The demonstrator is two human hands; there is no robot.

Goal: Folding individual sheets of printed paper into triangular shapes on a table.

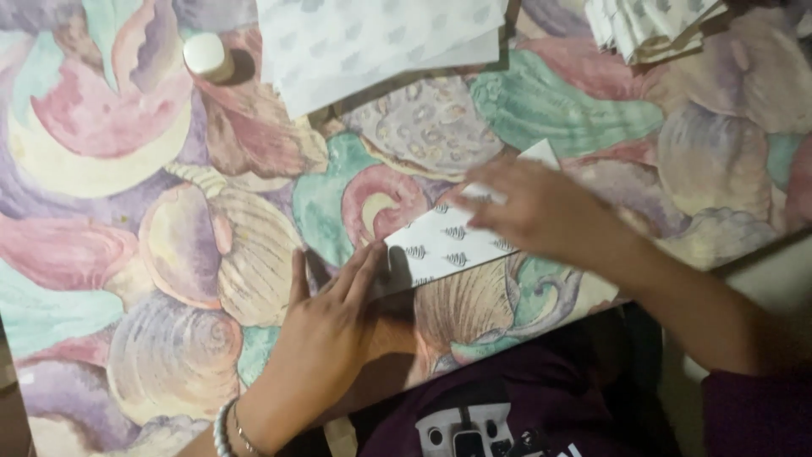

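Note:
A small white sheet of paper printed with little dark leaf shapes lies on a table covered by a pastel seashell-pattern cloth. My left hand rests flat on the cloth, its fingertips touching the paper's left edge. My right hand lies over the paper's right part, fingers bent on a folded-over flap whose plain white corner sticks up beyond the hand. A beaded bracelet circles my left wrist.
A stack of white patterned sheets lies at the top middle. A small white round cap or bottle stands at the top left. A bundle of folded paper pieces sits at the top right. The table's edge runs diagonally at the lower right.

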